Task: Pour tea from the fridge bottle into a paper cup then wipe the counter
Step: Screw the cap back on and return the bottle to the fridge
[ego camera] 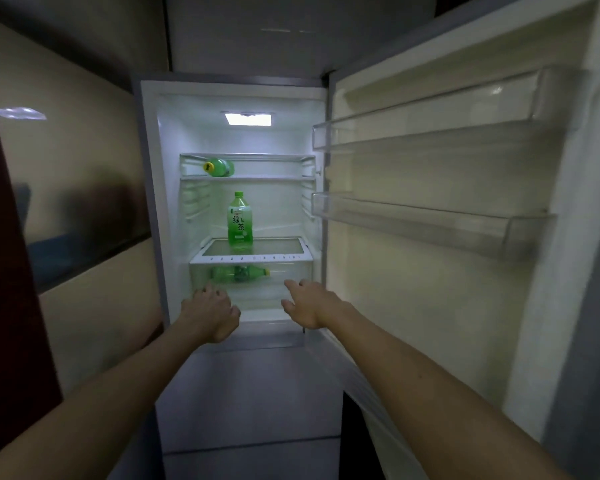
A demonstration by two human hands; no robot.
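Observation:
The fridge stands open in front of me, lit inside. A green tea bottle (240, 219) stands upright on the glass shelf (293, 244) in the middle. A second green bottle (219, 167) lies on its side on the top shelf. A third bottle (241, 273) lies inside the clear drawer (291, 271) below. My left hand (210, 312), fingers loosely curled and holding nothing, reaches toward the drawer's lower left front. My right hand (309, 304) reaches toward the drawer's right front with its fingers extended. No paper cup or counter is in view.
The fridge door (430, 237) hangs open on the right, with two bare clear door bins (426, 133). A beige wall and a dark red panel (0, 271) close off the left. The closed lower fridge compartment (250, 393) is beneath my hands.

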